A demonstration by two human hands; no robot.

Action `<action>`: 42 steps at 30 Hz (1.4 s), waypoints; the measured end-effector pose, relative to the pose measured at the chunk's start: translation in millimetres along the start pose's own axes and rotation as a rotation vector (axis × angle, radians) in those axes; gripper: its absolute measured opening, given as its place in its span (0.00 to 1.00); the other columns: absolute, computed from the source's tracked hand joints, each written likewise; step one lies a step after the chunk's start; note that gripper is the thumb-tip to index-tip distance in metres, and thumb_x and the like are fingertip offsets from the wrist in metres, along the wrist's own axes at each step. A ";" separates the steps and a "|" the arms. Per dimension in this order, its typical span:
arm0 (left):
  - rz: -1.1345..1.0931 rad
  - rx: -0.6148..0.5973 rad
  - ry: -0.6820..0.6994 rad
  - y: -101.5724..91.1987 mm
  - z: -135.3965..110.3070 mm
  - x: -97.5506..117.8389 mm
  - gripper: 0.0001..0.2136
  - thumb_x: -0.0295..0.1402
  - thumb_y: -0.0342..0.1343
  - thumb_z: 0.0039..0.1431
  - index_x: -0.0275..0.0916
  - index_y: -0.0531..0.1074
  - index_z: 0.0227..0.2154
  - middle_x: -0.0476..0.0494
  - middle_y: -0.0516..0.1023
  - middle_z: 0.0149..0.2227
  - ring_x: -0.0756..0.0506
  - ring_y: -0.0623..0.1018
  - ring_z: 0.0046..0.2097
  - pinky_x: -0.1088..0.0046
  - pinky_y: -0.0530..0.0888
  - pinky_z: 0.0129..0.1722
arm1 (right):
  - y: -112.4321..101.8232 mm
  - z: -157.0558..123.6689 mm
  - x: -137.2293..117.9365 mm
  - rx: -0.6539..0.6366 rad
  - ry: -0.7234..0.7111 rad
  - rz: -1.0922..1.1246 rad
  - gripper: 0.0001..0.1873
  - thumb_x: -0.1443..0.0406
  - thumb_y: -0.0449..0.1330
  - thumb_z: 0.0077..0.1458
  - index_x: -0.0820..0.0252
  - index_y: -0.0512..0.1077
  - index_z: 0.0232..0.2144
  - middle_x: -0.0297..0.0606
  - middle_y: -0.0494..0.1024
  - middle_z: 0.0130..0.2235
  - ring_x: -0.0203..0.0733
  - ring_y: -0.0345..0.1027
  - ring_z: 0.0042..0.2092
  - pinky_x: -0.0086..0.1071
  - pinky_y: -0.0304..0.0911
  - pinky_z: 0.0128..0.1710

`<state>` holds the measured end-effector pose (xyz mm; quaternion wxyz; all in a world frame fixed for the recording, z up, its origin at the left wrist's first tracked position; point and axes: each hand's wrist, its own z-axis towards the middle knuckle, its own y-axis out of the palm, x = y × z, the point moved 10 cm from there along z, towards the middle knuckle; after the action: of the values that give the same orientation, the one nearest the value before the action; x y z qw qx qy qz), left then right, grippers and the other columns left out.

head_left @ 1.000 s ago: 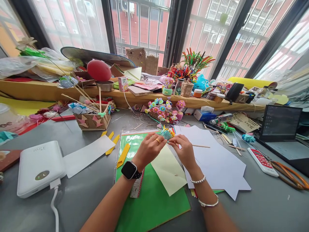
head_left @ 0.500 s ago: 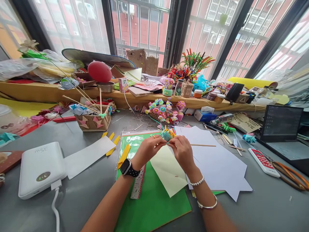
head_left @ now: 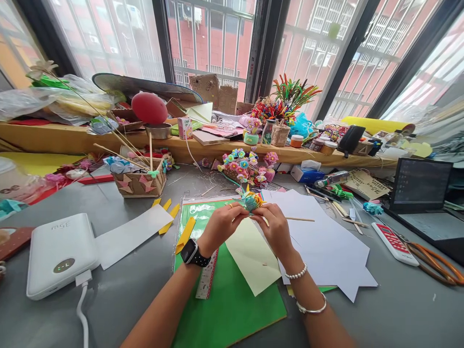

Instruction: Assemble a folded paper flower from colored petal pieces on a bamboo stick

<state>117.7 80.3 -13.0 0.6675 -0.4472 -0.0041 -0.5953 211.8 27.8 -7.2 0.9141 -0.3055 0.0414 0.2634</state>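
A paper flower (head_left: 251,200) with blue-green and yellow-orange petals is held up between my two hands. My left hand (head_left: 228,221) pinches it from the left, thumb and fingers together. On the other side, my right hand (head_left: 274,226) has its fingertips closed at the flower's base. A thin wooden stick (head_left: 300,219) juts out to the right from behind the right hand; where it meets the flower is hidden. Under the hands lie a pale yellow paper sheet (head_left: 255,266), a green board (head_left: 232,309) and a patterned ruler (head_left: 208,278).
White paper sheets (head_left: 326,246) lie to the right, near a red-and-white calculator (head_left: 393,241), scissors (head_left: 435,261) and a laptop (head_left: 422,188). At left are a white power bank (head_left: 61,251), yellow paper strips (head_left: 170,220) and a cardboard basket (head_left: 141,183). Craft flowers (head_left: 241,164) stand behind.
The paper flower has turned slightly in my fingers, a pointed yellow petal now standing up. The stick's visible end is shorter on the right. Both hands stay nearly in place.
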 end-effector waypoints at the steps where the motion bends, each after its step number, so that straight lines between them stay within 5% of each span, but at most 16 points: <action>1: -0.014 0.003 -0.009 -0.2 -0.1 -0.6 0.06 0.28 0.51 0.54 0.37 0.73 0.28 0.42 0.75 0.29 0.45 0.74 0.32 0.70 0.68 0.33 | -0.6 0.0 0.5 0.002 0.003 0.009 0.05 0.66 0.55 0.54 0.60 0.71 0.30 0.40 0.72 0.29 0.43 0.64 0.35 0.35 0.64 0.34; 10: -0.300 0.068 -0.170 -9.7 0.0 -11.4 0.02 0.29 0.58 0.47 0.41 0.75 0.23 0.47 0.76 0.26 0.47 0.73 0.31 0.74 0.66 0.33 | -1.7 0.0 -2.0 0.002 0.005 0.045 0.05 0.68 0.54 0.54 0.60 0.70 0.29 0.40 0.71 0.28 0.42 0.62 0.33 0.37 0.63 0.33; 14: -0.500 0.264 -0.358 -28.6 -5.3 -35.6 0.06 0.35 0.59 0.46 0.40 0.73 0.29 0.50 0.74 0.26 0.50 0.72 0.28 0.76 0.67 0.33 | 0.9 0.6 -7.0 -0.025 -0.012 0.066 0.05 0.69 0.54 0.55 0.61 0.69 0.28 0.40 0.71 0.29 0.43 0.62 0.33 0.37 0.62 0.33; 18: -0.760 0.468 -0.625 -35.1 -19.0 -77.0 0.11 0.40 0.49 0.55 0.40 0.67 0.37 0.49 0.72 0.32 0.52 0.72 0.31 0.79 0.68 0.31 | 4.4 0.4 -13.9 -0.054 -0.032 0.103 0.04 0.70 0.54 0.54 0.61 0.68 0.29 0.41 0.71 0.29 0.43 0.62 0.34 0.37 0.62 0.34; 21: -1.015 0.342 -0.827 -9.8 -23.9 -90.8 0.13 0.40 0.45 0.57 0.34 0.68 0.33 0.43 0.73 0.29 0.49 0.74 0.30 0.74 0.70 0.31 | 5.9 0.4 -18.7 -0.067 -0.045 0.138 0.04 0.70 0.53 0.55 0.61 0.68 0.29 0.41 0.71 0.29 0.43 0.62 0.34 0.37 0.63 0.34; 24: -1.228 0.148 -0.933 18.6 -26.4 -78.9 0.18 0.42 0.44 0.57 0.31 0.70 0.30 0.42 0.72 0.24 0.47 0.74 0.25 0.70 0.71 0.27 | 6.6 0.6 -20.6 -0.071 -0.042 0.173 0.04 0.69 0.53 0.55 0.61 0.67 0.29 0.41 0.71 0.29 0.42 0.62 0.33 0.36 0.63 0.34; 28: -1.377 0.069 -0.990 40.9 -30.6 -60.4 0.13 0.40 0.51 0.53 0.33 0.71 0.26 0.47 0.70 0.17 0.49 0.72 0.21 0.72 0.71 0.25 | 9.6 0.0 -19.2 -0.089 -0.021 0.213 0.04 0.70 0.52 0.55 0.61 0.67 0.29 0.40 0.70 0.29 0.41 0.63 0.33 0.34 0.64 0.33; 32: -1.472 0.051 -0.955 48.5 -28.2 -52.0 0.07 0.28 0.54 0.51 0.35 0.72 0.34 0.45 0.76 0.26 0.48 0.76 0.28 0.73 0.73 0.33 | 10.0 0.2 -14.6 -0.079 0.023 0.229 0.05 0.71 0.52 0.55 0.60 0.66 0.29 0.39 0.70 0.30 0.41 0.63 0.34 0.33 0.64 0.33; 42: -1.606 0.076 -0.854 51.3 -21.3 -47.2 0.14 0.26 0.51 0.54 0.43 0.67 0.45 0.47 0.77 0.37 0.51 0.76 0.35 0.76 0.72 0.38 | 5.9 -0.9 -5.5 -0.017 0.107 0.197 0.05 0.71 0.52 0.54 0.59 0.66 0.28 0.38 0.68 0.29 0.42 0.61 0.34 0.36 0.62 0.33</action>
<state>133.7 99.2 -81.6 0.0082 -0.4701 -0.5809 -0.6645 204.2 28.8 -9.8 0.8777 -0.3214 0.1175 0.3356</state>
